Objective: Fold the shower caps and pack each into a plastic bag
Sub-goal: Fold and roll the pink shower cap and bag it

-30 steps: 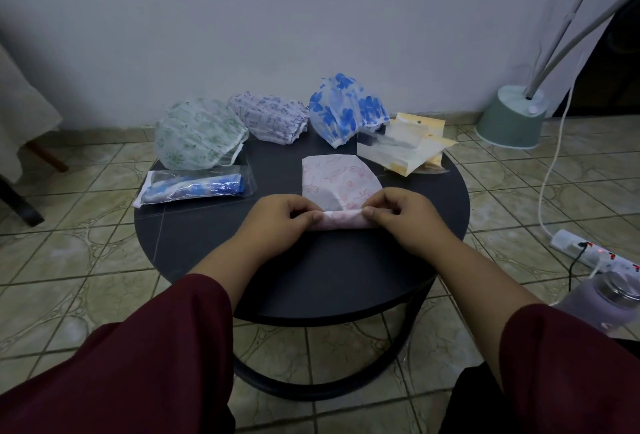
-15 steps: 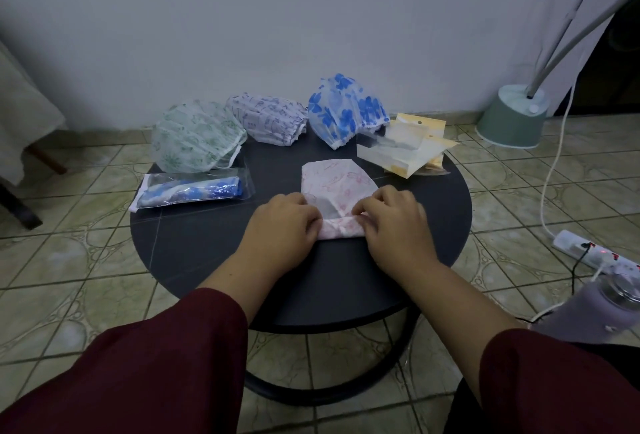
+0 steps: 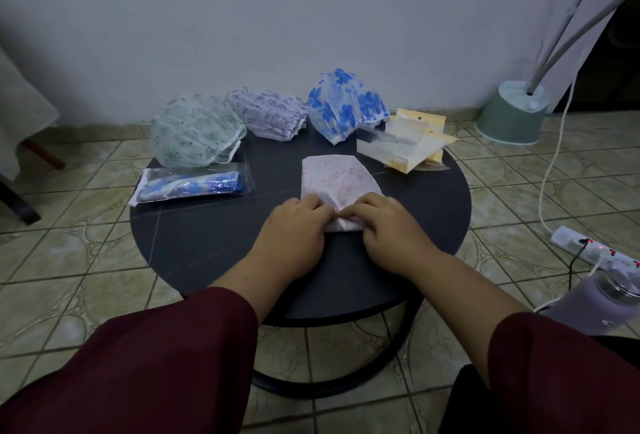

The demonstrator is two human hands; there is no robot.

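A pink-patterned shower cap (image 3: 334, 179) lies flattened in the middle of the round black table (image 3: 214, 243), its near end rolled up. My left hand (image 3: 294, 229) and my right hand (image 3: 388, 225) sit side by side on that roll, fingers curled over it and pinching it. Behind it lie a green-patterned cap (image 3: 194, 130), a purple-patterned cap (image 3: 266, 113) and a blue-flowered cap (image 3: 346, 101). A blue cap packed in a clear bag (image 3: 190, 186) rests at the left. A stack of empty plastic bags (image 3: 405, 144) sits at the back right.
A lamp base (image 3: 510, 115) with slanted poles stands on the tiled floor at the right. A white cable runs to a power strip (image 3: 588, 250). A purple bottle (image 3: 602, 298) is near my right arm. The wall is close behind the table.
Both hands have rolled the cap's near end further away from me, and they have come closer together. The flat part of the cap is shorter.
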